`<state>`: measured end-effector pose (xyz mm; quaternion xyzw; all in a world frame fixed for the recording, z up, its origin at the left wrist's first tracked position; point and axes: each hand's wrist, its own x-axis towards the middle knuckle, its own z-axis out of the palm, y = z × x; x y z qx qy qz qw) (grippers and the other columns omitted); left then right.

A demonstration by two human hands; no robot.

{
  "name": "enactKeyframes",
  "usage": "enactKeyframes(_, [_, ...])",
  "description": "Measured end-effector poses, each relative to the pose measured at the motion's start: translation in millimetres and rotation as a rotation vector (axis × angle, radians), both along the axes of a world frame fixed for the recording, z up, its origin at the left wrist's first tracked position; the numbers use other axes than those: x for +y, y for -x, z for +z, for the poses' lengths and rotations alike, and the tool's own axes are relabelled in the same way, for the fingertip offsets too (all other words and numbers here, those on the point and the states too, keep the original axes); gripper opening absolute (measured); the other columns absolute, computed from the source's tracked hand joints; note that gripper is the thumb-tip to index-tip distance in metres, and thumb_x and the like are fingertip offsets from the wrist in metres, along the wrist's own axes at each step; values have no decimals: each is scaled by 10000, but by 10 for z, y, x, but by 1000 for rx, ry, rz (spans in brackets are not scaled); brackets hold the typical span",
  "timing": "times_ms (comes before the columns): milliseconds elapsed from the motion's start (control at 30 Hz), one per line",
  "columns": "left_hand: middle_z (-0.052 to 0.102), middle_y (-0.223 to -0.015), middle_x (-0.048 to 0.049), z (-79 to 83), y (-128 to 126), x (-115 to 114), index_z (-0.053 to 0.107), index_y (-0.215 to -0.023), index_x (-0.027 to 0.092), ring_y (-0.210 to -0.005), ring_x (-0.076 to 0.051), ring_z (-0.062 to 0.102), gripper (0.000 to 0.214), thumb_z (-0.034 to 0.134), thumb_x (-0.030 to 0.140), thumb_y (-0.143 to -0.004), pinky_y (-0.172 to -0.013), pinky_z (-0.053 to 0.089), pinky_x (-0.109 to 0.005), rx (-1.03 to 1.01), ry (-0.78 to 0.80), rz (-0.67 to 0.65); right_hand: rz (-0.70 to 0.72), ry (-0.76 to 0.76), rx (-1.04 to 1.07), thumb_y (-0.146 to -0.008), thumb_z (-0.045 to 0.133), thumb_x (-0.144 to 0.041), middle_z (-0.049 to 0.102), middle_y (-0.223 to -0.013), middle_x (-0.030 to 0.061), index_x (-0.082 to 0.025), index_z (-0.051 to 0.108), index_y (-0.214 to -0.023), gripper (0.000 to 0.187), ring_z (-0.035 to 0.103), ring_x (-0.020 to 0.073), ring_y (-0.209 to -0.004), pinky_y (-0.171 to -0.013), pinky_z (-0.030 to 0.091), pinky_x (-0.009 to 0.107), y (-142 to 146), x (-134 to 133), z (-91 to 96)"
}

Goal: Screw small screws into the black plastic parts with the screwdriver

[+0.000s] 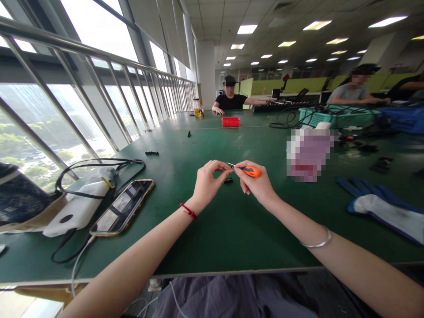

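My right hand (253, 181) is closed round a screwdriver (252, 171) with an orange and black handle. Its thin metal shaft points left, toward the fingertips of my left hand (211, 179). Thumb and fingers of that left hand are pinched together by the shaft's tip; whatever they grip is too small to make out. Both hands meet above the green table (205, 247). Just below the fingertips lies a small black piece (228, 180) on the tabletop.
At left lie a phone (122, 207), a white power bank (77, 207) and looped black cable (99, 160). A blue and white glove (387, 210) is at right. Farther back are a red basket (231, 122), a green basket (338, 118) and co-workers, one person (232, 100) facing me.
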<state>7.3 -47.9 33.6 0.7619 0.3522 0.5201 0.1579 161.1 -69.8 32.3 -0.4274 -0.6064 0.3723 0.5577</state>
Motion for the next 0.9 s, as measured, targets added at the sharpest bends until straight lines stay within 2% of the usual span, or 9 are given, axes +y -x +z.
enactKeyframes(200, [680,-778,-31,20,-50,-24,642,-718,166,-727,-149,623,128,656,290,-747,-735,503,-278,-96,111,-13,-4,19,40,-728,604,-380,426,-334,-88,-187,558,-775,204,372,70,-270,-292,284,178,21,28,-43])
enactKeyframes(400, [653,-681,-27,-84,-109,32,640,-701,129,-620,-114,568,235,702,355,-685,-605,457,-242,-364,444,-43,-22,147,3,-745,569,-384,418,-332,-88,-190,537,-753,196,326,64,-268,-297,243,181,20,61,-66])
enactKeyframes(533, [646,-675,-22,-125,-142,26,644,-713,116,-626,-98,561,267,731,360,-650,-630,459,-234,-522,581,-77,-6,115,-164,-733,580,-343,376,-334,-93,-197,536,-696,156,346,69,-294,-345,275,195,40,42,-60])
enactKeyframes(667, [653,-678,-28,-112,-177,-14,640,-711,121,-637,-109,574,296,742,387,-630,-651,479,-254,-578,596,-99,-20,57,-229,-726,580,-358,402,-375,-78,-209,564,-706,151,377,90,-319,-361,286,223,74,45,-85])
enactKeyframes(800, [650,-665,-26,-123,-206,-33,640,-709,121,-635,-112,577,301,736,396,-638,-664,482,-265,-575,576,-108,-55,63,-150,-710,597,-402,397,-378,-73,-210,567,-681,197,363,97,-315,-351,262,235,85,70,-121])
enactKeyframes(900, [651,-676,-25,-130,-208,-31,640,-717,125,-634,-115,576,276,710,389,-675,-664,474,-268,-535,534,-106,-31,83,-92,-703,613,-431,366,-364,-80,-214,539,-663,232,347,97,-309,-345,247,233,77,75,-125])
